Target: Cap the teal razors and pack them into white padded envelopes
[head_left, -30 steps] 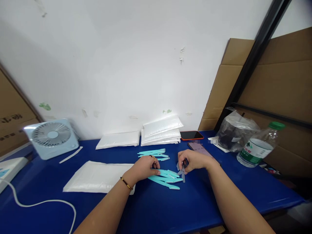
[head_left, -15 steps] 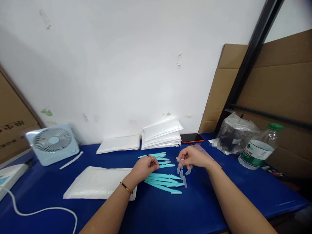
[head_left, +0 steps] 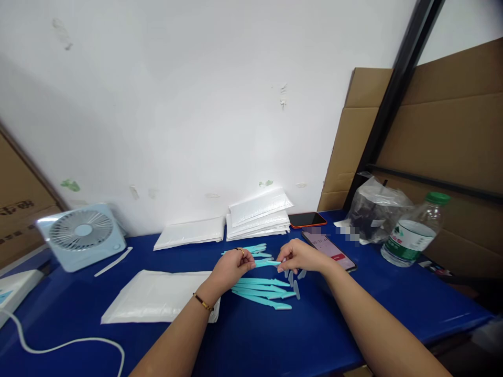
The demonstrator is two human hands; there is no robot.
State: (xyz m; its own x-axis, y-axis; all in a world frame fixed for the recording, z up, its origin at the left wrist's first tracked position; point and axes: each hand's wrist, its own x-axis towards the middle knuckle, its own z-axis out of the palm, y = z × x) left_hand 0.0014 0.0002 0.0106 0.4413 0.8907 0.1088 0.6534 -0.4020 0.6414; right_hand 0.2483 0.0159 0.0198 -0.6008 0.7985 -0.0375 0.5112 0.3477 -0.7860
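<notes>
My left hand (head_left: pixel 232 268) is closed on the handle of a turquoise eyebrow razor (head_left: pixel 268 263), its blade end pointing right. The fingertips of my right hand (head_left: pixel 297 256) pinch at that blade end; the small clear blade cover there is mostly hidden by the fingers. Below and right of my left hand lie several turquoise razors (head_left: pixel 259 294), fanned out on the blue table. More razors (head_left: pixel 255 248) lie just beyond that hand. Several loose translucent blade covers (head_left: pixel 296 289) are scattered under and beside my right hand.
A white padded envelope (head_left: pixel 153 296) lies beside my left forearm. Stacked envelopes (head_left: pixel 257 222) stand against the wall. Two phones, one lit (head_left: pixel 328 250) and one dark (head_left: pixel 307 220), lie behind my right hand. A water bottle (head_left: pixel 412 233) stands right, a fan (head_left: pixel 82 235) left.
My right hand has moved left from the loose covers to the tip of the razor in my left hand. The lit phone is now more exposed. The view has shifted slightly.
</notes>
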